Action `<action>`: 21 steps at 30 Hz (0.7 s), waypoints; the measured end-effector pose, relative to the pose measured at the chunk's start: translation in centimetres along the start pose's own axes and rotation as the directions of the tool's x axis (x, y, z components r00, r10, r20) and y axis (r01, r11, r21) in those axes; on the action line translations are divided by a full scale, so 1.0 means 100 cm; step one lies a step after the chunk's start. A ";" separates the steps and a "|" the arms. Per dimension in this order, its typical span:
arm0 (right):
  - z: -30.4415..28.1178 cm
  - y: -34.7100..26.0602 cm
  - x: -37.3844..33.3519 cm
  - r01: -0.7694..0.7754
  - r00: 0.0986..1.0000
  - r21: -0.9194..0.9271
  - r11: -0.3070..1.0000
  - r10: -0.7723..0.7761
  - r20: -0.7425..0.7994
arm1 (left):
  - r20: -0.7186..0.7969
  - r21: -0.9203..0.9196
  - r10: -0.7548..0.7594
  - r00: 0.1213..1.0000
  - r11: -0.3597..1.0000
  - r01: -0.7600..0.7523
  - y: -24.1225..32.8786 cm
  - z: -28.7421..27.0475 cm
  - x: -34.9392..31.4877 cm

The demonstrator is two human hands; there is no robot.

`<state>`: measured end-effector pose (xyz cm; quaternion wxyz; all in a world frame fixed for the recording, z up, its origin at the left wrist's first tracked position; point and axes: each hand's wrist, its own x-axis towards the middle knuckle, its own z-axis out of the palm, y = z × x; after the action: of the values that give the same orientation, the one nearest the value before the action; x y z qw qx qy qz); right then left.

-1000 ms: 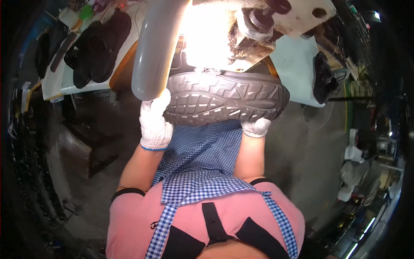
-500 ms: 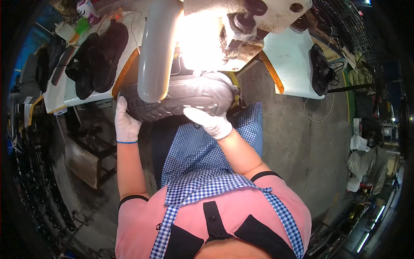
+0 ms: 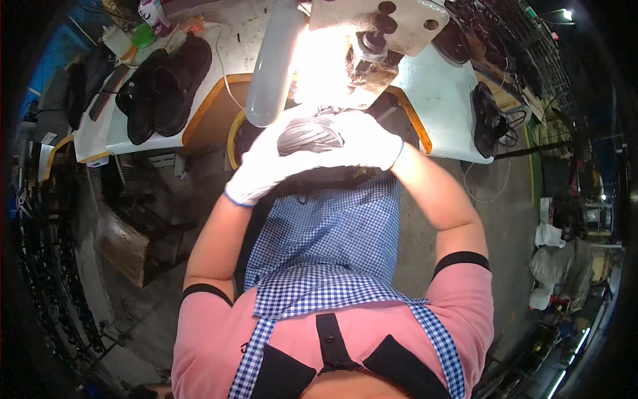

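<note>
Both my hands wear white knit gloves and close around a dark sandal [image 3: 309, 137] with a ridged sole. It sits just below the brightly lit head of a machine [image 3: 382, 50] that looks like a sewing machine. My left hand [image 3: 269, 169] grips the sandal's left and near side. On its right side, my right hand [image 3: 372, 141] holds it with the fingers reaching toward the machine. Glare washes out the fingertips, and the gloves cover much of the sandal. Whether it touches the machine's working point cannot be made out.
A pale cylinder [image 3: 270, 73] hangs beside the machine. Dark sandals [image 3: 183, 83] lie on the white table [image 3: 222, 50] at left; another sandal [image 3: 488, 120] lies at right. Below the machine shows a yellow-rimmed container [image 3: 232, 143]. A worn wooden stool [image 3: 123, 249] stands at lower left.
The sandal has been turned from lying lengthwise across to a more end-on position. My right hand has moved from its near side up around its right; my left hand has come inward.
</note>
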<state>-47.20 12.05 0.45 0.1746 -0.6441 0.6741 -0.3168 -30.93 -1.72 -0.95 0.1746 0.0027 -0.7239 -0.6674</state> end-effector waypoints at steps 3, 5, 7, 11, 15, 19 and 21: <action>-0.009 0.011 -0.005 -0.028 0.995 -0.221 0.975 0.047 0.084 | -0.009 -0.331 -0.259 0.966 0.912 0.242 -0.019 0.016 0.002; -0.004 0.011 -0.011 0.001 0.994 -0.156 0.988 -0.018 -0.104 | -0.135 -0.530 -0.231 0.963 0.839 0.127 -0.028 0.024 -0.004; 0.016 -0.010 -0.029 -0.129 0.867 -0.202 0.971 0.011 -0.498 | -0.184 -0.565 -0.251 0.950 0.818 0.107 -0.026 0.026 -0.010; 0.085 0.072 -0.122 0.315 0.483 0.713 0.626 0.541 -0.689 | -0.183 -0.741 -0.237 0.954 0.671 0.024 -0.018 0.047 -0.003; 0.070 0.040 -0.143 0.089 0.353 0.723 0.685 0.657 -0.666 | -0.199 -0.868 -0.319 0.927 0.497 -0.016 -0.013 0.058 -0.015; 0.005 -0.012 -0.119 0.163 0.316 0.646 0.746 0.581 -0.750 | -0.094 -0.975 -0.446 0.890 0.222 0.008 -0.019 0.061 -0.019; 0.000 -0.010 -0.128 0.195 0.309 0.666 0.720 0.600 -0.738 | 0.059 -0.993 -0.445 0.894 0.069 0.099 -0.008 0.061 -0.017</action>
<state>-45.02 24.60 -1.11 0.0105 -0.1356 0.5710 -0.8096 -31.14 4.52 -2.44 0.0963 0.1122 -0.0594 -0.9872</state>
